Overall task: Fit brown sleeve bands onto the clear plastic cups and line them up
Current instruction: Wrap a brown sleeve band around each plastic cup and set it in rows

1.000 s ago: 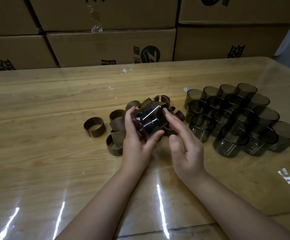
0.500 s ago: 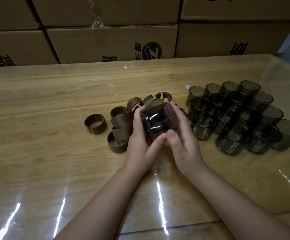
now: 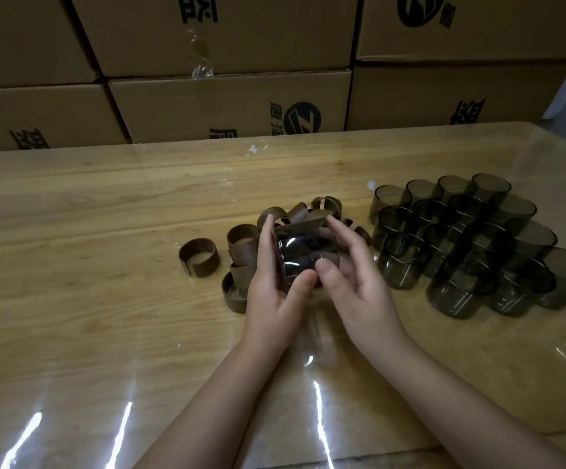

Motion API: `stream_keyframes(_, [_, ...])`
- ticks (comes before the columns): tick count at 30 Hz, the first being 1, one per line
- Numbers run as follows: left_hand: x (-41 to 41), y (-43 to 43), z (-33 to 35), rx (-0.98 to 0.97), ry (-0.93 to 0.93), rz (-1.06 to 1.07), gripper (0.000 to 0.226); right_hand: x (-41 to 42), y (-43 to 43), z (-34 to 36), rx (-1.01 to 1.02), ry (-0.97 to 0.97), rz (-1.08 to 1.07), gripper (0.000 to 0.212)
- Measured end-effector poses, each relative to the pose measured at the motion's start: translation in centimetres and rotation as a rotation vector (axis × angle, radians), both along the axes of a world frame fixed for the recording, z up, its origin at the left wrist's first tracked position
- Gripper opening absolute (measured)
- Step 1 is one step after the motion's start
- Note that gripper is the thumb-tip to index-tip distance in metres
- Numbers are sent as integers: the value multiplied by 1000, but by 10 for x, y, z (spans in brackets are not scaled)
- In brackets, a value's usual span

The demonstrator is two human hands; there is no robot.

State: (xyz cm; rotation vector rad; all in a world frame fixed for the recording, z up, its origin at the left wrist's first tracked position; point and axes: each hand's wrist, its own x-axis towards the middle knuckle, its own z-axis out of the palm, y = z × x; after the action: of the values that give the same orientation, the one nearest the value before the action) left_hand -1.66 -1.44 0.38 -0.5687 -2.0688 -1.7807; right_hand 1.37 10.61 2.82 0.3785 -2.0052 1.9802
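head view: the left grip point(image 3: 274, 292) and right grip point(image 3: 359, 289) both curled round one cup point(image 3: 303, 247), thumbs in front, holding it tipped on its side over the worktop point(image 3: 71, 299). loose bands point(image 3: 242, 242) lay piled just behind and to its left; other cups point(image 3: 471, 238) stood clustered to its right.

Left hand point(image 3: 273, 299): bare, fingers slender, thumbnail cut short. Right hand point(image 3: 362, 301): bare likewise, thumbnail short and rounded. Behind each wrist the left forearm point(image 3: 213, 401) and the right forearm point(image 3: 461, 401) are uncovered as far as the bottom edge of the view. Light dim; finer detail not legible.
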Motion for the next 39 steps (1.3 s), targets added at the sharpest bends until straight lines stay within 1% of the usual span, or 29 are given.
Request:
stream_keyframes(1, [1, -1, 6, 4, -15, -1, 75, -1, 2, 6, 12, -17, 24, 50])
stream_keyframes(3, [-4, -3, 18, 22, -40, -11, 76, -8, 7, 22, 14, -63, 67, 53])
stream_keyframes(5, [-11, -2, 32, 32, -29, -30, 74, -18, 16, 43, 17, -116, 91, 55])
stream_keyframes(7, [-19, 1, 46, 41, -28, -52, 68, -31, 23, 67, 107, -126, 96, 60])
stream_keyframes(9, [-27, 4, 57, 28, -53, -59, 64, -42, 28, 85, 179, -122, 93, 55])
stream_keyframes(10, [-31, 3, 60, 6, -56, -41, 64, -47, 29, 88, 179, -119, 86, 53])
stream_keyframes(12, [-40, 1, 64, -61, -43, 28, 68, -55, 31, 88, 150, -125, 44, 51])
stream_keyframes(15, [-47, -1, 60, -122, 36, 88, 61, -62, 28, 77, 100, -163, 14, 50])
stream_keyframes(20, [-48, 14, 42, -24, 21, 159, 51, -67, 21, 59, 6, -168, -2, 50])
stream_keyframes(23, [-44, 21, 30, 27, 109, 269, 45, -64, 13, 42, -57, -162, -77, 54])
stream_keyframes(25, [-42, 24, 25, 45, 191, 304, 44, -60, 8, 28, -133, -148, -117, 54])
stream_keyframes(27, [-41, 26, 25, 51, 285, 285, 45, -57, 5, 20, -225, -115, -130, 55])
stream_keyframes(30, [-47, 26, 28, 32, 352, 234, 44, -57, 7, 16, -262, -57, -143, 55])
stream_keyframes(32, [-49, 25, 28, -6, 310, 184, 45, -55, 9, 14, -221, -27, -151, 52])
stream_keyframes(34, [-45, 28, 26, -17, 206, 119, 49, -51, 9, 9, -161, 9, -184, 47])
stream_keyframes(35, [-42, 30, 25, 12, 147, 97, 50, -50, 8, 5, -142, 32, -208, 45])
stream_keyframes(37, [-37, 36, 23, 119, 68, 88, 48, -48, 4, -3, -105, 81, -268, 51])
stream_keyframes(39, [-35, 38, 22, 184, 65, 113, 44, -47, 2, -8, -48, 126, -305, 57])
